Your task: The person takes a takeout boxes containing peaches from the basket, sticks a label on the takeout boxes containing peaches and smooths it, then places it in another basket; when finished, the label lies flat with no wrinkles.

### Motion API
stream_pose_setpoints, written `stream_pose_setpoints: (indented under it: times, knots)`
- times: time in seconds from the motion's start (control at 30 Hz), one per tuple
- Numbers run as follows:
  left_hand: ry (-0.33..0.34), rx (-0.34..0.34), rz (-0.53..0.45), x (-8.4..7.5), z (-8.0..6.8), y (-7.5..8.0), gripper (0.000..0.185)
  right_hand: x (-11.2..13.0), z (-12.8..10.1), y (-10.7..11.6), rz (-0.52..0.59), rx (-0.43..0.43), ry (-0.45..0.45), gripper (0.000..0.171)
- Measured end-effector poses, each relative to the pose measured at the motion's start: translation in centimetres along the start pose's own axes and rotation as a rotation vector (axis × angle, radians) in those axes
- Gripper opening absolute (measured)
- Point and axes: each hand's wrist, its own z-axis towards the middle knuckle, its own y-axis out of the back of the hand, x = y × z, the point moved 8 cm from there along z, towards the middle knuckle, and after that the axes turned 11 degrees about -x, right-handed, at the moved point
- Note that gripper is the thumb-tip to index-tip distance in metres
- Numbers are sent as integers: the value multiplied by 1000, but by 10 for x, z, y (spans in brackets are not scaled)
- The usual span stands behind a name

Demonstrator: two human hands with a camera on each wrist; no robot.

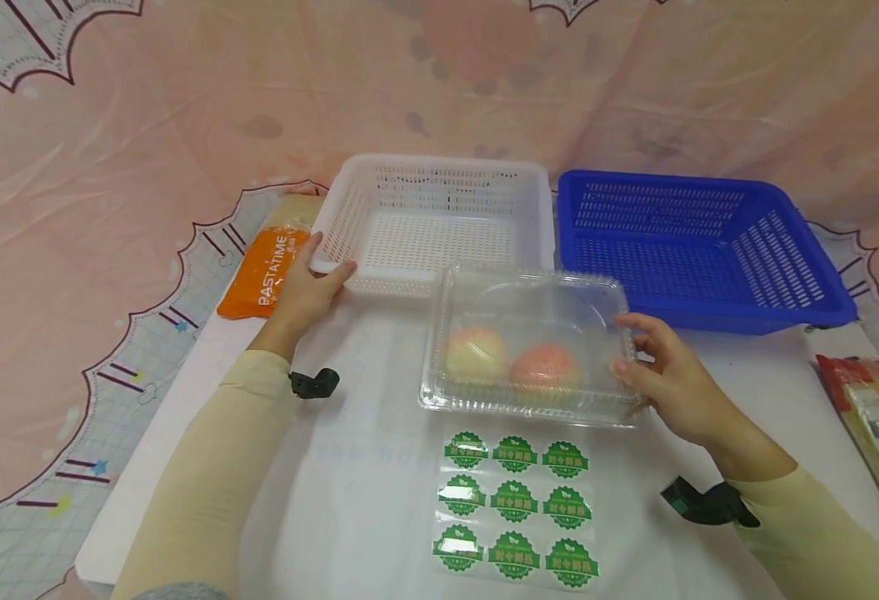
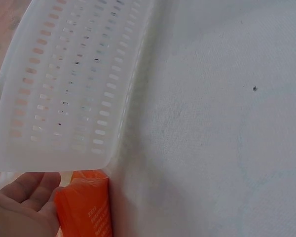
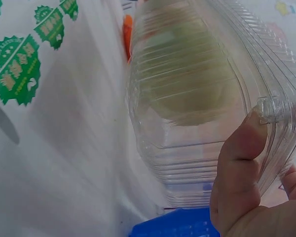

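Green round stickers [image 1: 515, 505] on a sheet lie nearest on the table [image 1: 349, 467]. Behind them, the right hand [image 1: 667, 375] pinches a clear clamshell box [image 1: 529, 346] holding two peaches [image 1: 512, 358]. The left hand [image 1: 306, 287] grips the white basket [image 1: 432, 225] corner beside an orange "PASTATIME" packet [image 1: 262, 271].

Bare table [image 1: 349, 467] open between the forearms, white basket [image 1: 439, 218] and blue basket [image 1: 697, 242] walling the back

White basket [image 1: 439, 225]; blue basket [image 1: 701, 250]; orange packet [image 1: 262, 271]; green stickers [image 1: 516, 504]; clear clamshell box [image 1: 529, 346].
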Motion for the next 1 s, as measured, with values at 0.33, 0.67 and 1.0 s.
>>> stream_pose_setpoints:
  times: [0.33, 0.67, 1.0]
  knots:
    - [2, 2, 8, 2, 1, 0, 96, -8, -8, 7, 69, -12, 22, 53]
    - [1, -5, 26, 0, -1, 2, 95, -12, -7, 16, 49, -49, 39, 54]
    - [-6, 2, 22, -1, 0, 0, 96, -13, -8, 14, 31, -50, 34, 55]
